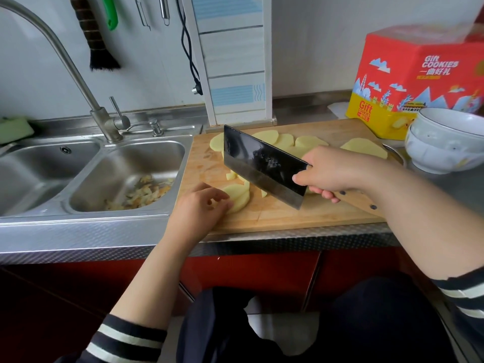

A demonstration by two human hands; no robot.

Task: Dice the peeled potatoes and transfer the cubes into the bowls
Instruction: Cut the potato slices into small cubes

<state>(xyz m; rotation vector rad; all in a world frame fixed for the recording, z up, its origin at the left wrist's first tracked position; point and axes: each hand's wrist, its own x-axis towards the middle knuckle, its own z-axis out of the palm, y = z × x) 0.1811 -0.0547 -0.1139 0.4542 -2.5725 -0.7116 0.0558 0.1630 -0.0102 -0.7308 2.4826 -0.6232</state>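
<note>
Stainless steel makes up the biggest thing in view, a double sink point(125, 163) set into the counter, with potato peelings point(141, 192) lying in its right basin. Just beside it, a wooden cutting board point(301, 216) is laid along the counter edge. A red and yellow cookie box point(419, 74) is stood at the back right, and two stacked white bowls point(442, 145) are placed in front of it, touching the board's far right corner; no potato can be seen in them from this angle.

A broad dark cleaver point(262, 163) is held over the middle of the board, its wooden handle gripped by the right hand point(337, 171) with the fingers wrapped round it. Whether the edge is touching the board cannot be told.

Flat potato slices point(301, 142) are spread along the far side of the board, and a small overlapping stack of slices point(239, 196) is kept at the near left, steadied by the curled fingertips of the left hand point(201, 205). A few smaller cut pieces point(231, 175) are seen beside the blade.

The task is judged to be at an early to middle stage: peeling and slicing appear done, dicing is barely begun, and the transfer to the bowls is not yet started.
</note>
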